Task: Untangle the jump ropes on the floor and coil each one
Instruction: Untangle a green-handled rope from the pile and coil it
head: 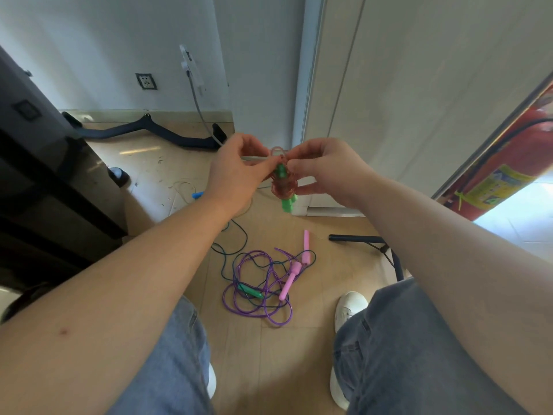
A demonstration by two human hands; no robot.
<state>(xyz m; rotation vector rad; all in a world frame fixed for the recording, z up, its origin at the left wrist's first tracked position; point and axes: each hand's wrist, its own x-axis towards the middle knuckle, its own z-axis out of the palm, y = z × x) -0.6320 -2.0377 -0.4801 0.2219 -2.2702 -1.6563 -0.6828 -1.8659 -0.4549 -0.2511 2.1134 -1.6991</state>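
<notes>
The step in hand looks like finishing the coil of the red rope (282,187), which is bunched in tight turns round its two green handles (288,205) and held up between both hands. To do it well, one grip should keep the turns pressed against the handles while the other works the small free loop at the top snug, so nothing slackens. The left grip (236,172) is closed in a pinch, fingers curled onto the upper part of the bundle. The right grip (326,172) is likewise closed on it, fingertips on the top and thumb against the lower turns. Far below both grips, on the floor, the purple rope (225,299) with pink handles (289,280) lies tangled with a dark rope (223,265), not yet sorted.
</notes>
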